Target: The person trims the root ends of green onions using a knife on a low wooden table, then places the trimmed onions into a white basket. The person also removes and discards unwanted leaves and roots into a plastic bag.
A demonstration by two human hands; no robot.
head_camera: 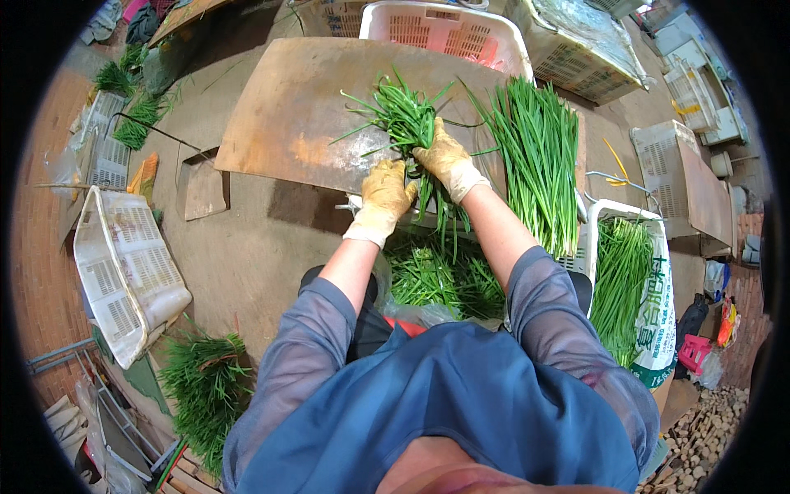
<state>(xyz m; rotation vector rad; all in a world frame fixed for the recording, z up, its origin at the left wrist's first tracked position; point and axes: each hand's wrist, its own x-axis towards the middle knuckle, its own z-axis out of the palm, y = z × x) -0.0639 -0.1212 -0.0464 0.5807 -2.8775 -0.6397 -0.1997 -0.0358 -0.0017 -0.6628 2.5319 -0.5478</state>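
My right hand (pixel 445 158), in a stained yellowish glove, grips a loose bunch of green chives (pixel 404 114) above the near edge of a worn board (pixel 296 105). Close on its left is my left hand (pixel 386 194), gloved too, with fingers curled at the lower end of the bunch; whether it holds any stalks I cannot tell. Long blades hang down below both hands. On the board's right part lies a large, neatly aligned pile of chives (pixel 534 154). Beneath the hands, loose greens (pixel 432 278) fill a plastic-lined holder in front of my lap.
At my right, a white crate (pixel 592 247) holds more chives (pixel 623 278) beside a printed sack (pixel 657 321). Another white crate (pixel 447 28) stands behind the board. To the left are a tilted crate (pixel 129 265), a small wooden block (pixel 205 188) and a chive bundle (pixel 207 383).
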